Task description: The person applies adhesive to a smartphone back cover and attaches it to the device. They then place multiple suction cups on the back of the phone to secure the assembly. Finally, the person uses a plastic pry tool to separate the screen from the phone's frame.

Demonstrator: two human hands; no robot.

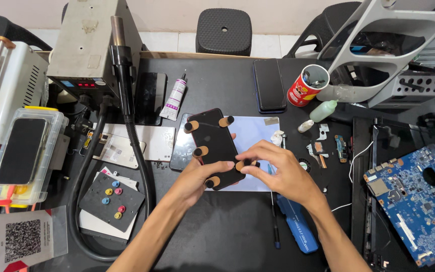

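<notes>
Phone: a dark, glossy smartphone (216, 147) sits at centre of the bench (217, 236), tilted, held between both hands, over a pale blue mat (255, 133).
Clamps: small clips with tan bodies and black round ends grip the phone's edges, two at the top, one on the left edge, one at the bottom left, one on the right edge (242, 164).
Left grip: the left hand (197, 179) comes in from below and cups the phone's lower end, thumb across the glass, closed on it.
Right grip: the right hand (280, 168) pinches the right-edge clip between thumb and fingertips (250, 162), just right of the phone.
Beside the right grip: a thin screwdriver (274, 216) and a blue flat tool (295, 226) lie just below the wrist; small metal parts are scattered just beyond the knuckles.
Further right: a blue circuit board (419, 196), matte and crowded with components.
Left of the left grip: a black ribbed hose (137, 151) curving down, and a dark square pad (112, 199) with coloured round dots.
Beyond the hands: a white glue tube (174, 98), a second dark phone (269, 84), a red can (305, 86) of tools.
</notes>
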